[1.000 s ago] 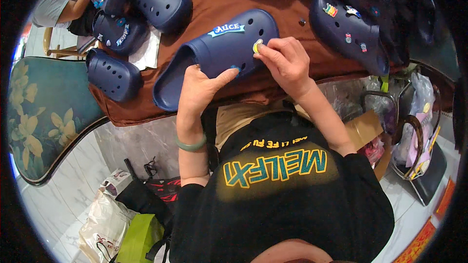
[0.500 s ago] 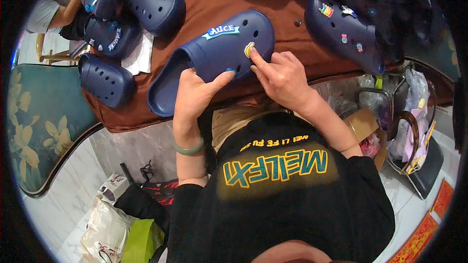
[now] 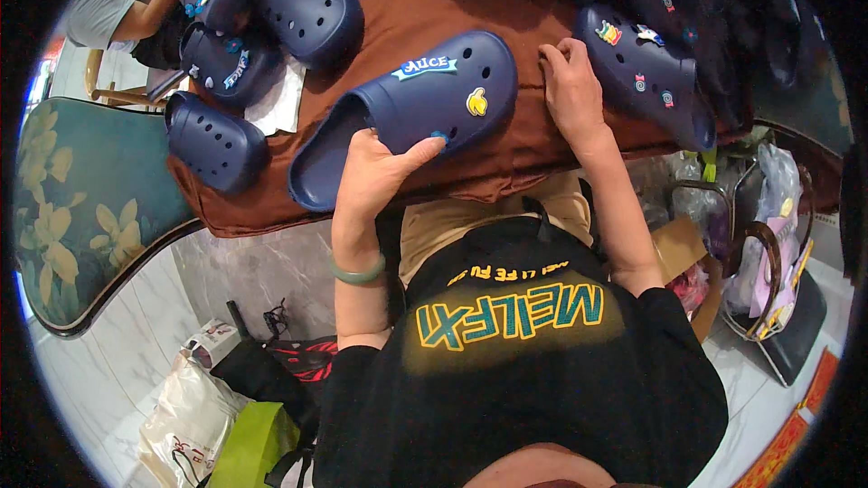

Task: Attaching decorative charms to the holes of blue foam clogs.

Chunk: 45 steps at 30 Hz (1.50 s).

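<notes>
Across the table we have a brown cloth (image 3: 407, 0), spread under all the footwear. Left of it, we note a teal floral panel (image 3: 81, 208) with a dark rim. Mid-cloth, we get the central navy clog (image 3: 402, 116), lying diagonally, toe to the upper right. Right of that, a charm-dotted navy clog (image 3: 624, 59); far left, a plain navy clog (image 3: 215, 145) near a group of others.

Left hand (image 3: 375, 176): we see it gripping the central clog's near edge, fingers hidden in the opening, thumb along the upper. Right hand (image 3: 576, 90): apart from the clog, half-curled at the cloth between the two clogs; whether its fingertips pinch anything, we can't tell. White paper (image 3: 280, 104) sits beside the plain clog; a green bangle (image 3: 359, 275) circles the left wrist.

On the central clog we log a ribbon-shaped blue charm (image 3: 425, 66), a yellow charm (image 3: 476, 102) nearer the toe, and a small blue charm (image 3: 440, 136) at the left thumb's tip, partly covered.
</notes>
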Available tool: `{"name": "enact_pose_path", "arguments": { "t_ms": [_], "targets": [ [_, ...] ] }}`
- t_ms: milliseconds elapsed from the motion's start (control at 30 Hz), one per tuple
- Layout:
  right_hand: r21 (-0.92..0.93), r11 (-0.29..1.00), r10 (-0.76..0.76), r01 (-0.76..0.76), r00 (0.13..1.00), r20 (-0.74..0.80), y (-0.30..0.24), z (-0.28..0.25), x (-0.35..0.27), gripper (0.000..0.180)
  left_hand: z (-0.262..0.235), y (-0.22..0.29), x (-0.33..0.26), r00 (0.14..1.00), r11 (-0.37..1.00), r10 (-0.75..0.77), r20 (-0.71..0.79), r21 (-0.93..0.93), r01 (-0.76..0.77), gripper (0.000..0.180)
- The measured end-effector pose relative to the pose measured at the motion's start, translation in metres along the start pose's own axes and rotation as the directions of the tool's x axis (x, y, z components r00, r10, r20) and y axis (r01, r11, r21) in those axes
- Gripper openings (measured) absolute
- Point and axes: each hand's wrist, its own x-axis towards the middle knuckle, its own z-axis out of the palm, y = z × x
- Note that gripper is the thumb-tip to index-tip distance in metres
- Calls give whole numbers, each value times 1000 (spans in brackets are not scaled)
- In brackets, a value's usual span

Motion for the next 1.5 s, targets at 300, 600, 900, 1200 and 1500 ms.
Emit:
{"name": "enact_pose_path", "arguments": {
  "t_ms": [300,600,900,1200,1500],
  "targets": [
    [27,995,-96,99,991,-91,11,19,4,18,-2,-5,2,1000,1000,-21,15,-5,21,38],
    [520,844,-68,134,987,-144,-49,-5,4,21,-2,-5,-2,999,999,-48,9,-1,48,38],
    [661,750,-9,21,1000,-22,-39,-12,19,19,-2,-1,7,999,1000,-26,21,-15,27,39],
    [491,858,-82,147,985,-151,-46,-2,12,20,-2,-7,1,998,1000,-8,64,-6,8,42],
    [594,804,-103,26,990,97,-49,-9,13,17,-3,-2,-2,997,999,-2,76,-33,5,39]
  ]
}}
